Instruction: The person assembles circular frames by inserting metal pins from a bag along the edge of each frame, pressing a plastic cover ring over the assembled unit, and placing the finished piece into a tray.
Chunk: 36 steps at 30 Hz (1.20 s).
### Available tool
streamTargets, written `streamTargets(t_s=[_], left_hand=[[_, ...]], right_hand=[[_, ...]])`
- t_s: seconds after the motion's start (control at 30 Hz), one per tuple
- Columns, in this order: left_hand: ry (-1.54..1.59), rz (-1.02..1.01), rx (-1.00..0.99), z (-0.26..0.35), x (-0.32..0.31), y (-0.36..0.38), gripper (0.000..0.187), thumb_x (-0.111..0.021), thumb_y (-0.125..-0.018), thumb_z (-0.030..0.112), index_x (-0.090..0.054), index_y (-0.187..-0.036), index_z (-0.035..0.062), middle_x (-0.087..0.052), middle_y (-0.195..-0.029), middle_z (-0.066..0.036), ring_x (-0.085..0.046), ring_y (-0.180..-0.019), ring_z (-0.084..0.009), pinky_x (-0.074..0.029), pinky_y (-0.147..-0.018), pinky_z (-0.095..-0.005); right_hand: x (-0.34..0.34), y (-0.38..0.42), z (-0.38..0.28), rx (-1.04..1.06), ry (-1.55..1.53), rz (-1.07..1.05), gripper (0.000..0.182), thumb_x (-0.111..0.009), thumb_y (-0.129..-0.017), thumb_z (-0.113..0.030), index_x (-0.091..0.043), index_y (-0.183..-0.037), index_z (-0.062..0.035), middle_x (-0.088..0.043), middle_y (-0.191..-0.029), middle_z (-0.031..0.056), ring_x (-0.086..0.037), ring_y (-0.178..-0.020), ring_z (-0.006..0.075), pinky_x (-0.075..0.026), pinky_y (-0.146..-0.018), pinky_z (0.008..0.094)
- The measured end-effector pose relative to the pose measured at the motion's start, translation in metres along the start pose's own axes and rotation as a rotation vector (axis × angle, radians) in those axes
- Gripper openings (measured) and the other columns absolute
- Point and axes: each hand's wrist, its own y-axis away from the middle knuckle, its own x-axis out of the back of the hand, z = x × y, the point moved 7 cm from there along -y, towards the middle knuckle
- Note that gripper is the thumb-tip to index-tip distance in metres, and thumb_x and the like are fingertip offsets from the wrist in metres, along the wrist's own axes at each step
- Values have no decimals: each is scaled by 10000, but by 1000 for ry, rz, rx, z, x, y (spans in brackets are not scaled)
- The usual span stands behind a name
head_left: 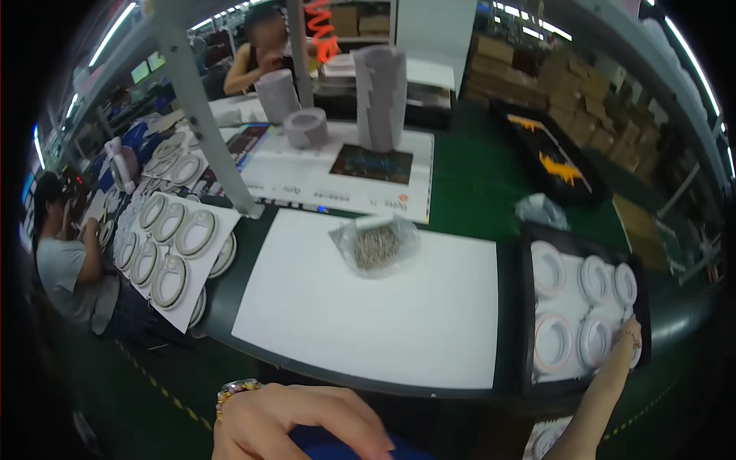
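A person's right hand (627, 343) reaches across to a black tray (642, 307) at the right edge of the green counter (475, 184), fingers resting on one of its white rings (594, 341). The left hand (299, 422) lies low in front, fingers curled loosely over a blue object (337, 446). A clear bag of small parts (376, 244) sits on a white sheet (368, 307).

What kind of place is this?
Probably a factory assembly or packing line: trays of white rings, stacked cardboard boxes along the wall, and other people at long green benches.
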Motion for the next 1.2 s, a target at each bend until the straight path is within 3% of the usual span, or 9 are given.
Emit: streamTargets(t_s=[0.1, 0.23, 0.43, 0.5, 0.67, 0.77, 0.83, 1.0, 1.2], left_hand=[[-75, 114, 52, 15, 17, 29, 594, -524, -910, 493, -680, -887, -80, -606, -959, -270, -593, -868, -373, -499, -732, -450], [-144, 224, 92, 23, 27, 31, 535, -545, -908, 448, -661, -798, -63, -626, -850, -260, -599, -749, -337, -496, -651, -411], [-234, 304, 18, 40, 34, 48, 449, -546, -892, 361, -626, -747, -57, -605, -701, -206, -568, -621, -305, -464, -552, -382], [-212, 342, -71, 53, 37, 60, 378, -553, -889, 287, -630, -784, -69, -603, -712, -208, -566, -638, -313, -465, -570, -393], [-213, 286, -82, 88, 57, 92, 222, -578, -829, 124, -624, -812, -92, -608, -778, -237, -564, -709, -328, -456, -629, -425], [-244, 367, -97, 99, 65, 108, 203, -578, -805, 99, -627, -813, -97, -611, -783, -236, -567, -711, -327, -458, -621, -411], [-267, 375, -79, 101, 71, 111, 202, -586, -785, 93, -632, -817, -101, -613, -784, -235, -570, -714, -325, -457, -616, -399], [-364, 307, 26, 98, 79, 115, 269, -622, -770, 154, -640, -832, -107, -620, -782, -218, -573, -713, -307, -448, -605, -371], [-413, 269, 173, 100, 94, 124, 316, -636, -802, 216, -649, -880, -90, -623, -846, -208, -569, -739, -288, -442, -622, -357]], right_hand=[[99, 57, -86, 170, 80, 63, 631, -678, -785, -152, -420, -1360, -170, -516, -1231, 214, -510, -1170, 372, -468, -880, 540], [283, 168, -234, 804, -156, 822, 322, -559, -823, -83, -560, -1146, -86, -603, -1104, 122, -600, -920, 347, -498, -768, 428], [513, 431, -352, 1416, -814, 1431, 312, -610, -761, -3, -604, -1061, -87, -627, -919, 135, -604, -831, 333, -487, -728, 390], [568, 457, -382, 1415, -874, 1358, 382, -594, -756, -81, -592, -1131, -6, -637, -956, 241, -627, -863, 367, -505, -761, 417], [635, 417, -470, 1327, -583, 1061, 378, -588, -747, -70, -611, -1123, -41, -633, -978, 236, -607, -907, 384, -503, -775, 411], [641, 430, -490, 1698, -1108, 426, 389, -546, -772, -71, -614, -1156, -61, -647, -1019, 212, -609, -916, 395, -512, -772, 418], [643, 463, -477, 1549, -1374, 57, 336, -530, -801, -102, -635, -1120, -77, -662, -995, 194, -631, -895, 362, -522, -730, 433], [620, 521, -553, 1731, -422, 744, 453, -334, -975, -452, -568, -1218, -149, -614, -1169, 148, -572, -1059, 368, -446, -926, 440], [602, 537, -531, 1413, -518, 884, 183, -514, -872, -238, -604, -1002, -147, -667, -800, 153, -651, -801, 324, -507, -700, 448]])
